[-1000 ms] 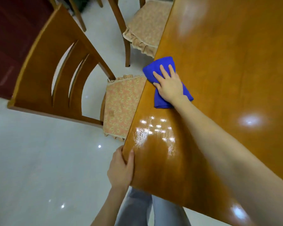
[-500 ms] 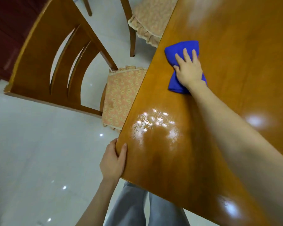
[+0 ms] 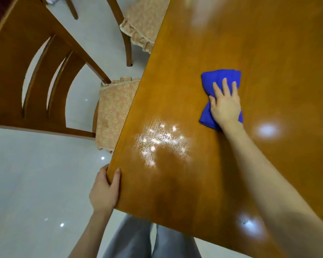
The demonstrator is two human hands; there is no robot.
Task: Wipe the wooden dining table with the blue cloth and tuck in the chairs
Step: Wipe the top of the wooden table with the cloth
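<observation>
From the head view, our right hand (image 3: 225, 107) pressed flat, fingers spread, on the one blue cloth (image 3: 220, 79) out on the table (image 3: 250, 34), its long axis running away from us, while our left hand (image 3: 104, 190), well apart from it, gripped the table's near corner, and two chairs, near chair (image 3: 26, 71) and far chair (image 3: 144, 25), waited along the left edge.

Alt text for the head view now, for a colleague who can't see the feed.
A person's right hand presses a bunched blue cloth onto a glossy wooden dining table while the left hand grips the table's near corner. A wooden chair and a second chair, both with patterned cushions, stand along the table's left edge.
</observation>
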